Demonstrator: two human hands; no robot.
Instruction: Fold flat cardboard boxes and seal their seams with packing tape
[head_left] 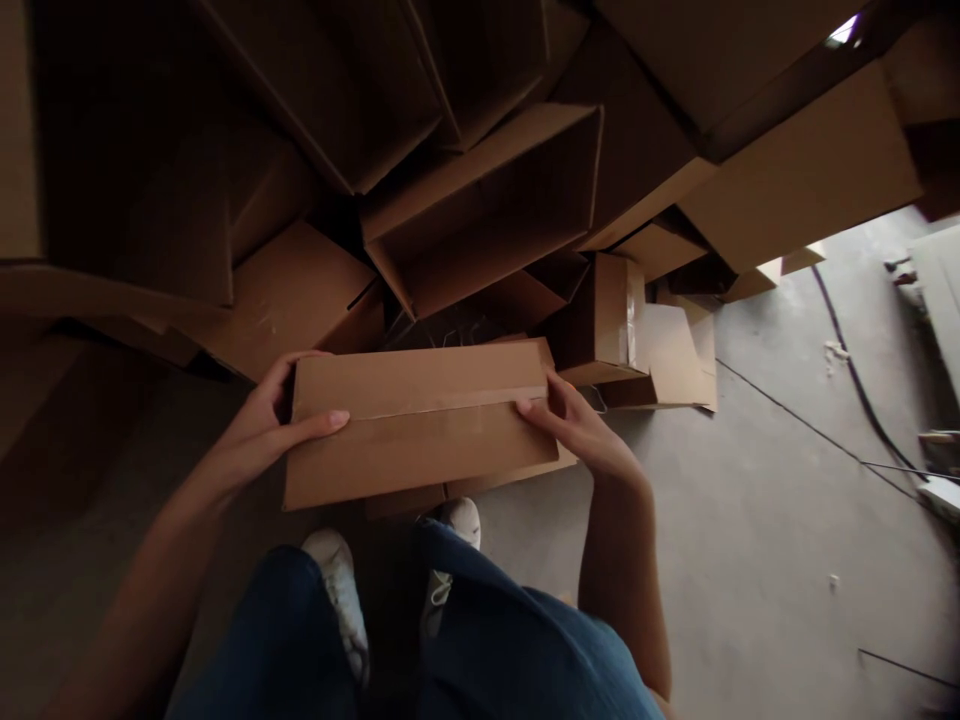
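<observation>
Between both hands I hold a long brown cardboard box [420,440], with a strip of clear tape running along its upper face. My left hand [289,415] grips the left end, thumb lying on top and the other fingers mostly hidden behind the edge. At the right end my right hand [574,415] is closed on the box, its thumb also pressed on the top. Just beyond the held box lies a heap of cardboard, with an open empty box [487,205] tilted toward me.
More boxes pile up ahead, including a taped box [611,310] at right and a large box [810,170] above it. A black cable [847,350] runs over the grey concrete floor [742,520] beside white equipment [941,290]. My shoes [341,590] are below the held box.
</observation>
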